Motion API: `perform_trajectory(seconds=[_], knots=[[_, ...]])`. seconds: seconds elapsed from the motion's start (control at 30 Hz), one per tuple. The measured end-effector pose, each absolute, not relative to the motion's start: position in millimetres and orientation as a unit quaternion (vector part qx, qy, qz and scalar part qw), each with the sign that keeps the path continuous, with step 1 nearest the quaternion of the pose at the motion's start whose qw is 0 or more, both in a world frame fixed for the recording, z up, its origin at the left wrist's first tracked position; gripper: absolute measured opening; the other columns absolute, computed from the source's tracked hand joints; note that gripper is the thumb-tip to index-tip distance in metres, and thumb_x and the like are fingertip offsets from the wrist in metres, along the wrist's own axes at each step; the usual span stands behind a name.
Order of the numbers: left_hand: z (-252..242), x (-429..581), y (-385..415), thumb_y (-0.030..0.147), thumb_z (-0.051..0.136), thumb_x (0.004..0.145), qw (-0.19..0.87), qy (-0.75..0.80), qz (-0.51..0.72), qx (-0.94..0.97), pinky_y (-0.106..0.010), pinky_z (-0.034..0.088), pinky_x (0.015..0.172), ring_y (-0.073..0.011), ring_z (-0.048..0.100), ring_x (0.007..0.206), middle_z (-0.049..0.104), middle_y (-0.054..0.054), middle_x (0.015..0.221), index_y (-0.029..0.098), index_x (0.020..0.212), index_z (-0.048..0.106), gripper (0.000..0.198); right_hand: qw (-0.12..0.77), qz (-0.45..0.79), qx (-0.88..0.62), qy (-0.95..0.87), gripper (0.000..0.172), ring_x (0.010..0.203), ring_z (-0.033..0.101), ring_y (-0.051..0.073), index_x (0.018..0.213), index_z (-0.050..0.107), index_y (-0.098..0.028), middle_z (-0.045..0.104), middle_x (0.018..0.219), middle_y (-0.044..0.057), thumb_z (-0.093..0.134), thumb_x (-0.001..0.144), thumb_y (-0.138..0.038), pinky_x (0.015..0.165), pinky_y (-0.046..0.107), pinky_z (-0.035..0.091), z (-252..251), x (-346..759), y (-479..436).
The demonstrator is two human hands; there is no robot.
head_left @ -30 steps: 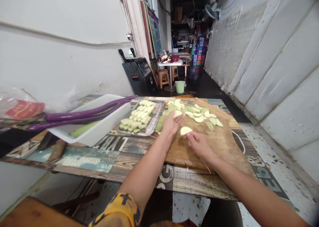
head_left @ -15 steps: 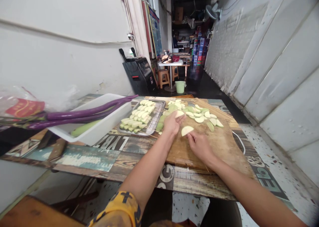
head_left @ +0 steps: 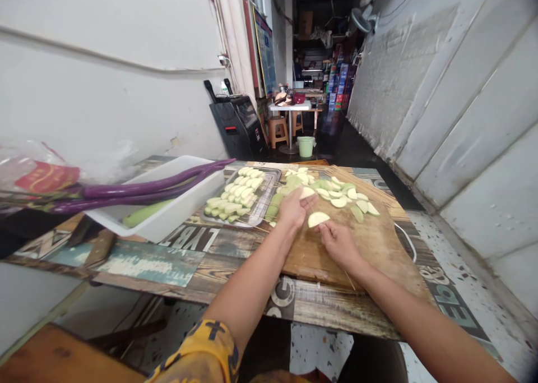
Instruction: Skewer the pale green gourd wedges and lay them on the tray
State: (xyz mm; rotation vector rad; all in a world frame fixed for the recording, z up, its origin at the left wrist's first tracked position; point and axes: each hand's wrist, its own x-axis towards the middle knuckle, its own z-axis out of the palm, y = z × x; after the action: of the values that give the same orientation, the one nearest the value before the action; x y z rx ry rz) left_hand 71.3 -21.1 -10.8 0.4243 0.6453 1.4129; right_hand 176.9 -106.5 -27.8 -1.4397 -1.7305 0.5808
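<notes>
Over the cutting board, my right hand is closed around a thin wooden skewer, whose lower end shows below the palm. A pale half-moon vegetable slice sits at its fingertips, apparently on the skewer. My left hand, just left of it, is closed with another pale slice at its fingers; its grip is partly hidden. Loose green-skinned slices are spread at the board's far side. A clear tray beyond my left forearm holds rows of skewered slices.
A white tub at the left holds long purple eggplants and a green vegetable. Bare skewers lie at the board's far right. A knife-like wooden handle and a plastic bag are also at left.
The view has shifted slightly. Both hands keep nearly the same pose, with the two slices still a little apart.
</notes>
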Motion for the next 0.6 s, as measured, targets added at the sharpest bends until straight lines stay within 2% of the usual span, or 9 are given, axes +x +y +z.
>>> perform_trajectory(seconds=[0.37,0.6], knots=[[-10.4,78.1,-27.3,0.015,0.054,0.076,0.713,0.29,0.608,0.195,-0.039,0.049,0.079,-0.0198,0.065,0.074,0.064,-0.009,0.069,0.008,0.081,0.056,0.009,0.418,0.225,-0.564,-0.676,0.029,0.047,0.047,0.013,0.072,0.061,-0.014,0.053,0.05,0.0,0.039,0.082,-0.031,0.05,0.023,0.034,-28.5,178.6,-103.9],[-7.2,88.0,-35.2,0.016,0.055,0.072,0.707,0.315,0.592,0.224,-0.03,0.05,0.062,-0.0146,0.061,0.055,0.064,-0.008,0.066,0.008,0.076,0.059,0.01,0.421,0.198,-0.582,-0.667,0.031,0.049,0.048,0.013,0.072,0.062,-0.014,0.056,0.053,0.002,0.038,0.082,-0.03,0.051,0.023,0.035,-23.2,178.7,-104.0]])
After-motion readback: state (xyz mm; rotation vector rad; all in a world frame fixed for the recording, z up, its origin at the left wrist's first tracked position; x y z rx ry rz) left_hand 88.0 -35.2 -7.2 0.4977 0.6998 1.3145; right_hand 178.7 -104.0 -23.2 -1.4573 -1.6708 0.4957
